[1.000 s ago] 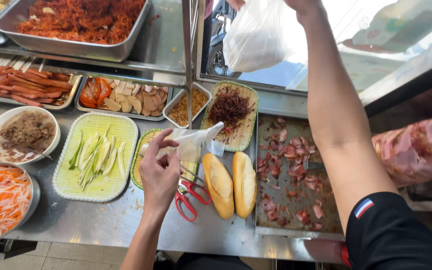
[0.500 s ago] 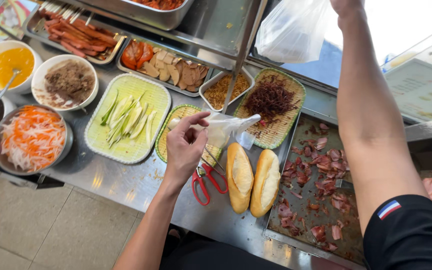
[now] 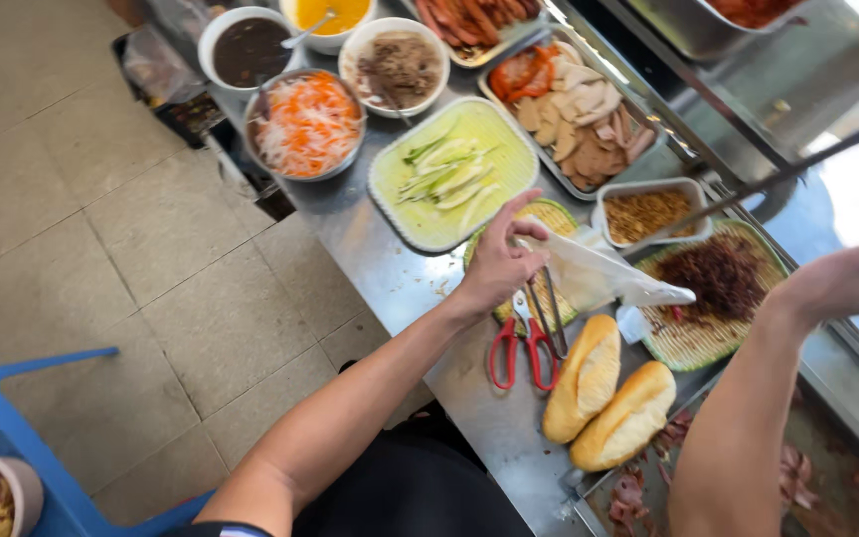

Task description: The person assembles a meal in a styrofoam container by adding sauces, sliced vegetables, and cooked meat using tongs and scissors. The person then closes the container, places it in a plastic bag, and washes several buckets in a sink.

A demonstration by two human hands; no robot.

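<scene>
Left hand (image 3: 497, 267): centre frame, pinching clear plastic bag (image 3: 603, 278).
Right hand (image 3: 847, 280): right edge, fingers spread, empty.
Tabletop (image 3: 390, 273): red-handled scissors (image 3: 524, 343), two bread rolls (image 3: 608, 398).

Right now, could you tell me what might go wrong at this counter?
The left hand pinches a thin plastic bag above the red-handled scissors; it could snag on them. The two bread rolls lie near the counter's front edge, so a passing forearm might knock them off.

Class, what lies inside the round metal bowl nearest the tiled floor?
The round metal bowl holds shredded orange and white vegetables, heaped nearly to the rim. The heap covers the bowl's bottom, so anything beneath cannot be seen.
</scene>
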